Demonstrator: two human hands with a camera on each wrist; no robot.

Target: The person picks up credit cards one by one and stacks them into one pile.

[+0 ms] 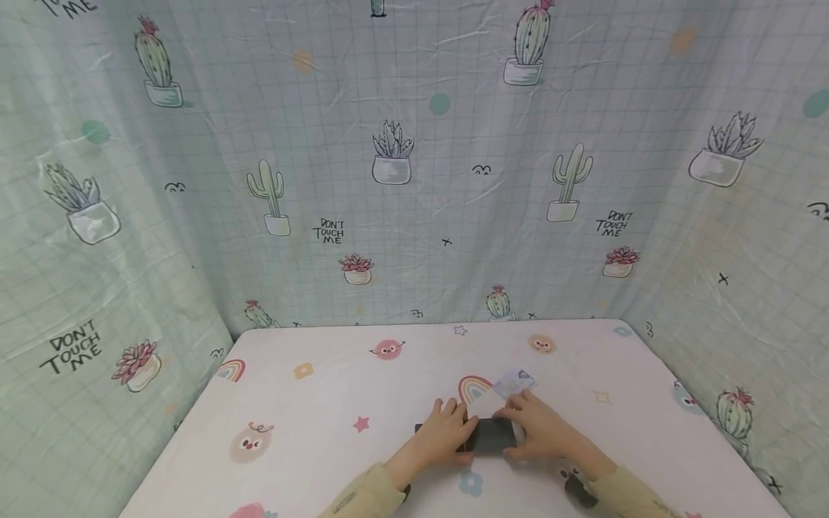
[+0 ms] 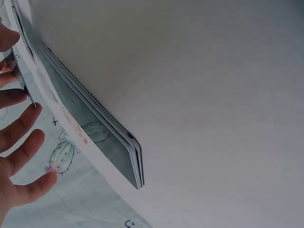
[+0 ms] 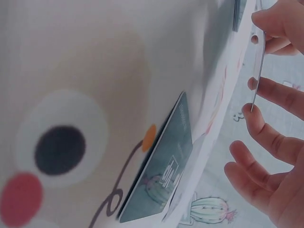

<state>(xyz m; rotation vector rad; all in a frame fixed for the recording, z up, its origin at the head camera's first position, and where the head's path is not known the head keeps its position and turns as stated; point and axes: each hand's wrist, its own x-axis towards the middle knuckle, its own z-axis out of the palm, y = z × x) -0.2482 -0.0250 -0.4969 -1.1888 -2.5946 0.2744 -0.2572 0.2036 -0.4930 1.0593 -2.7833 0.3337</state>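
- Charcoal-grey, thin, flat rectangular card (image 1: 495,437) lies between the two hands, lifted off the table.
- Left hand (image 1: 443,437) and right hand (image 1: 542,427) each pinch one end between thumb and fingers; several other fingers spread loosely.
- Glossy stack of thin, dark cards (image 2: 102,130) sits near the left hand, which mostly hides it from the head view.
- Mirror-like, logo-printed card (image 3: 164,166) rests beyond the right fingers on smooth white, cartoon-printed table (image 1: 311,417).
- Wrinkled, cactus-printed fabric curtain (image 1: 440,198) hangs behind.
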